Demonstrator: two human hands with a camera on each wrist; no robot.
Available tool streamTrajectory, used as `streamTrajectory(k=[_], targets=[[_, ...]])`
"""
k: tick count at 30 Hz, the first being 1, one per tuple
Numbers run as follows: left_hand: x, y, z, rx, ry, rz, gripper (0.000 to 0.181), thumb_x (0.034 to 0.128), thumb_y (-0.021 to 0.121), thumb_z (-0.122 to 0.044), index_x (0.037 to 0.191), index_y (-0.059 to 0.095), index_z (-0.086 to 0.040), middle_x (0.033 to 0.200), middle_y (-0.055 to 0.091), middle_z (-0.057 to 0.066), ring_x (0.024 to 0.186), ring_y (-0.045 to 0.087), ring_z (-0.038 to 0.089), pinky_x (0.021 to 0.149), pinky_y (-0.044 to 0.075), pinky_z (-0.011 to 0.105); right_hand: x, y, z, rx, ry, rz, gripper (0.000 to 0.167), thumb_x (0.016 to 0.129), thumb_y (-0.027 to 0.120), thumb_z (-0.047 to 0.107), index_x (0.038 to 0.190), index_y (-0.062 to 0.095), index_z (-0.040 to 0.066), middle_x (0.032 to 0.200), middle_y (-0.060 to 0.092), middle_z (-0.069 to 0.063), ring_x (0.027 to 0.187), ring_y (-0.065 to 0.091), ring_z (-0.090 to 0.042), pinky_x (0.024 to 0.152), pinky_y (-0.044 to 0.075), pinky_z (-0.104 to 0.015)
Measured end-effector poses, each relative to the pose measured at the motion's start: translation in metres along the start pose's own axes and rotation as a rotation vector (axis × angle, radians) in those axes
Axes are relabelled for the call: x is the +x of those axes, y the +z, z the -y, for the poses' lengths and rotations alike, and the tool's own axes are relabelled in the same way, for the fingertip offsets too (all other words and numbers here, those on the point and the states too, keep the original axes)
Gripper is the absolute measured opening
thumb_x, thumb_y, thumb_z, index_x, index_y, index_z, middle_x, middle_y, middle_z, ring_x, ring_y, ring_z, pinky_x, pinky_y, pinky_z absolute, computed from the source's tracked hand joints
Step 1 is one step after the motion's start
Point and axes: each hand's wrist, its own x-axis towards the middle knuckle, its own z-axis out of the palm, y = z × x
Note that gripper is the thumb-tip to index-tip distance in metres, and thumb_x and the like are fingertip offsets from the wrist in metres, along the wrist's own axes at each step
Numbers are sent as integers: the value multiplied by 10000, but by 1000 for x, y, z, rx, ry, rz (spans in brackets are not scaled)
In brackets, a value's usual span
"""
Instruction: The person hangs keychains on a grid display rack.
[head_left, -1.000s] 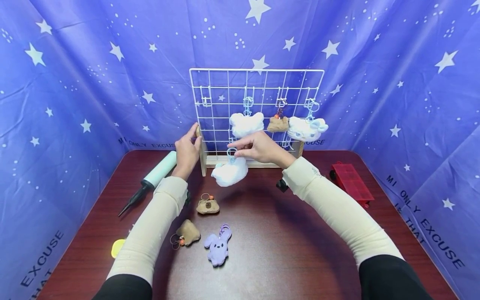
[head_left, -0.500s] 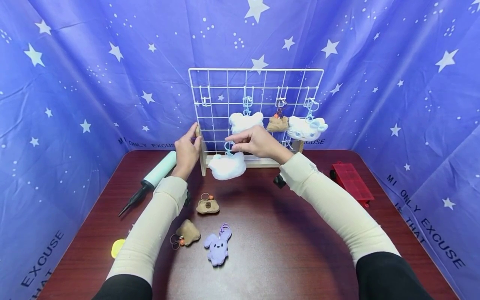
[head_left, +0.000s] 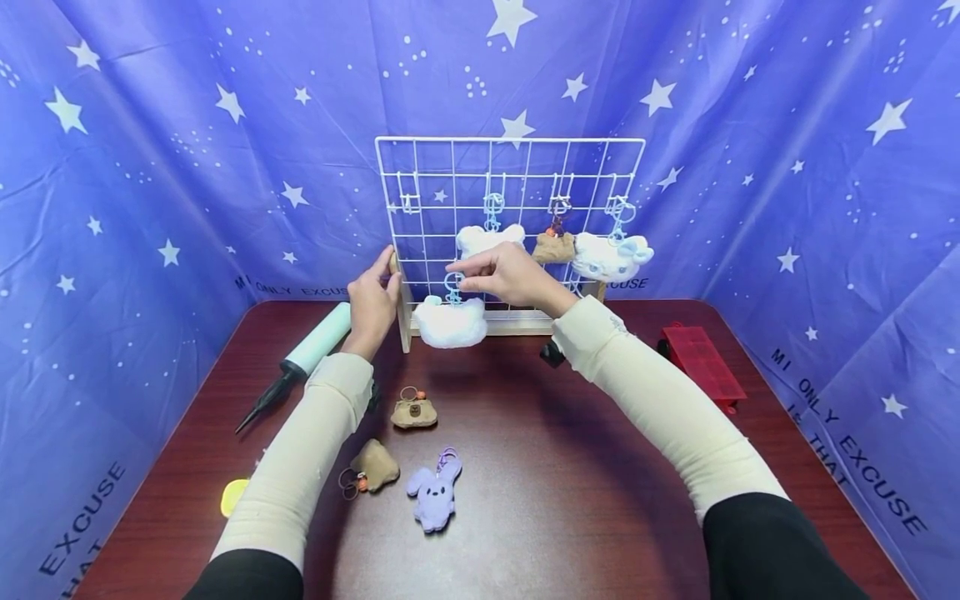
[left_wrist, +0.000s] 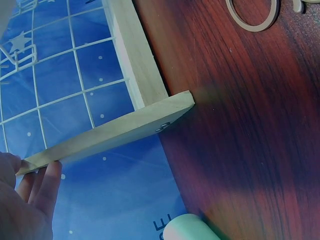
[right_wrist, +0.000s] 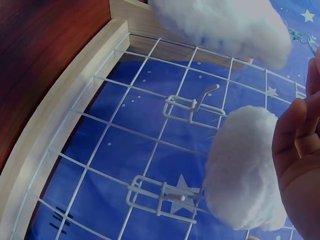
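Hanging up a charm seems the step in hand: the right hand (head_left: 501, 276) pinches a blue ring (head_left: 453, 284) between thumb and fingers, its white plush (head_left: 451, 323) dangling just below them, while the left hand's (head_left: 372, 302) fingers and thumb grip the wooden side post (head_left: 406, 321). Presumably the next move calls for slipping that ring over a free hook. Beside the right fingers, the right wrist view shows two bare wire hooks (right_wrist: 194, 106), largely hidden from the head view.
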Motion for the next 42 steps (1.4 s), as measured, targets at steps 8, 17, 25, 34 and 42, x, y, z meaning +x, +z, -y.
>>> streamTrajectory(k=[8, 17, 25, 34, 42], targets=[[0, -1, -1, -10, 2, -1, 500, 957, 698, -129, 1437, 603, -233, 1095, 760, 205, 919, 735, 354, 863, 596, 453, 6, 2, 0, -16, 24, -17, 282, 929, 755, 176, 1209, 767, 147, 929, 807, -37, 528, 514, -85, 467, 373, -240], [2, 0, 2, -5, 2, 4, 505, 957, 703, -148, 1442, 597, -242, 1113, 761, 191, 936, 739, 344, 872, 597, 450, 13, 2, 4, -11, -2, -30, 283, 932, 751, 172, 1212, 764, 139, 901, 799, -54, 570, 545, -107, 490, 399, -241], [2, 0, 3, 0, -5, 25, 518, 965, 693, -155, 1458, 578, -263, 1132, 758, 183, 949, 738, 340, 879, 598, 450, 18, 0, 9, -2, 38, -33, 302, 935, 748, 176, 1236, 752, 142, 947, 798, -45, 565, 513, -83, 461, 351, -234], [2, -1, 2, 1, -5, 19, 512, 962, 698, -148, 1450, 588, -258, 1132, 757, 186, 949, 737, 342, 892, 588, 455, 25, 0, 12, -23, 19, -52, 296, 931, 756, 198, 1222, 761, 143, 944, 805, -33, 619, 599, -158, 485, 369, -230], [1, 0, 2, -14, -10, 23, 509, 967, 690, -147, 1454, 583, -252, 1131, 751, 210, 953, 733, 344, 873, 595, 447, 31, -3, 14, -55, 8, -74, 299, 923, 761, 171, 1220, 760, 138, 916, 805, -46, 596, 604, -127, 468, 359, -217]])
